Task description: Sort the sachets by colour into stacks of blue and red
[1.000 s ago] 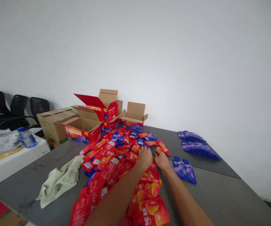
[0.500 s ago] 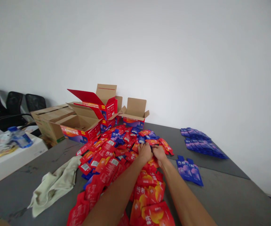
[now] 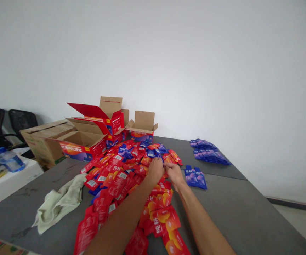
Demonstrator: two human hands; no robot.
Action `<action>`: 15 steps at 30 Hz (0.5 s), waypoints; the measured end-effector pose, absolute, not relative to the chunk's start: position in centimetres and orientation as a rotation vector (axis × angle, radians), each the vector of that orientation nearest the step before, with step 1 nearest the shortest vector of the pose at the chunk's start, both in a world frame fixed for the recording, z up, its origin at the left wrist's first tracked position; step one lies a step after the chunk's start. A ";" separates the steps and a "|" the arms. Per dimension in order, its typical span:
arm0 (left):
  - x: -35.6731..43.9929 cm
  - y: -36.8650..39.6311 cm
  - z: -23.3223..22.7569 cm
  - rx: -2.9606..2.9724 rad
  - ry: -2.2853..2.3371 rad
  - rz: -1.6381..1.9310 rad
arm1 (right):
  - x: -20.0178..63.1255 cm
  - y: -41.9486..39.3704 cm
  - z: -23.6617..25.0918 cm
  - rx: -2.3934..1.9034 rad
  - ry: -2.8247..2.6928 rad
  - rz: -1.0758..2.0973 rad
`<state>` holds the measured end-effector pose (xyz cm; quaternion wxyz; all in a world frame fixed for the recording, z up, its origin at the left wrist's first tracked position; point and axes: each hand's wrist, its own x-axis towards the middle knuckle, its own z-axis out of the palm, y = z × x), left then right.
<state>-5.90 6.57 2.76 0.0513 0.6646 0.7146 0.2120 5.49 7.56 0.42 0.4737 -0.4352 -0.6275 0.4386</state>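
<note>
A heap of red and blue sachets (image 3: 117,169) with Chinese print covers the middle of the table. At its right edge my left hand (image 3: 156,170) is closed, its back toward me, fingers curled down among the sachets. Close beside it, my right hand (image 3: 174,174) has its fingers drawn together, their tips pointing at the left hand. Whatever sits between the fingertips is hidden. Below the hands, red sachets with orange fruit pictures (image 3: 165,220) overlap in a loose row. Two blue sachets (image 3: 195,178) lie side by side to the right of my right hand.
Blue sachets in overlapping stacks (image 3: 208,156) lie at the back right. Open red cartons (image 3: 82,146) stand at the back left, another open carton (image 3: 142,134) beside the wall. A pale cloth (image 3: 60,202) lies at left. A water bottle (image 3: 11,161) rests on a white box.
The view has swung right, so everything sits further left. Both hands stay together at the heap's edge; the right fingers now point more toward the left hand.
</note>
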 end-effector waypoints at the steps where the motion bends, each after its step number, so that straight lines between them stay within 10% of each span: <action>1: -5.6 6.0 3.0 2.030 2.153 0.655 | 5.7 6.8 0.8 -1.035 -1.550 1.083; 15: 3.1 2.8 2.4 2.234 1.900 0.833 | 16.3 3.0 0.2 -1.488 -1.803 0.264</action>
